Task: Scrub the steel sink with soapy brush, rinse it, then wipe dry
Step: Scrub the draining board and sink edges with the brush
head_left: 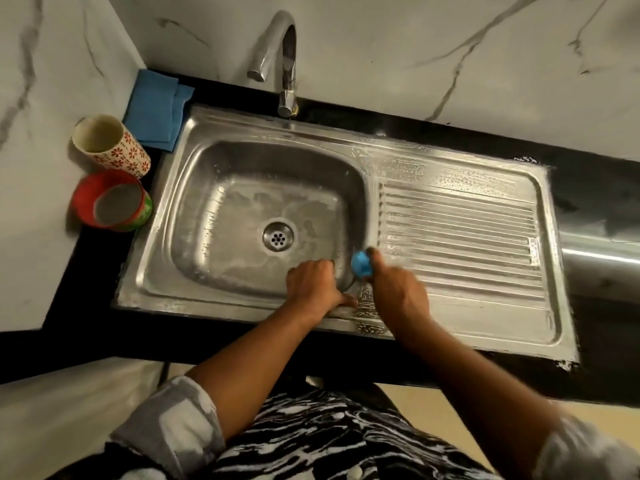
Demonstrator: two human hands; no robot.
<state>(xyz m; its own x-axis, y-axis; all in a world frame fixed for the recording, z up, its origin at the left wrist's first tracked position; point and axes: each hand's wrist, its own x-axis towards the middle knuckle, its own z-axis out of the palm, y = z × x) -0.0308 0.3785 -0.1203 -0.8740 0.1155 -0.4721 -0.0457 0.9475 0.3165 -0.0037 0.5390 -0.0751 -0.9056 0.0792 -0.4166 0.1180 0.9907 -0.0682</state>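
My right hand [398,289] holds the blue brush [362,265] with the fingers closed round it. The brush head sits at the front right corner of the basin, just where the bowl meets the ribbed drainboard [460,237]; it is blurred, so I cannot tell the bristles. My left hand [313,284] grips the front rim of the steel sink [194,188] – the fingers bend over the edge down into the bowl and the thumb lies stretched along the flat front ledge, pointing to the other hand. The two hands are near each other but apart.

White soap film covers the bottom of the bowl around the drain [278,237], and also the drainboard and the rims. A faint stamp on the back rim, under the faucet [287,64], is too blurred to read.

On the black counter [588,188] – at the left of the sink – stand a cup with red flowers [114,150] and a red-and-green tub [110,204], touching each other. A folded blue cloth [156,109] lies behind them in the corner.
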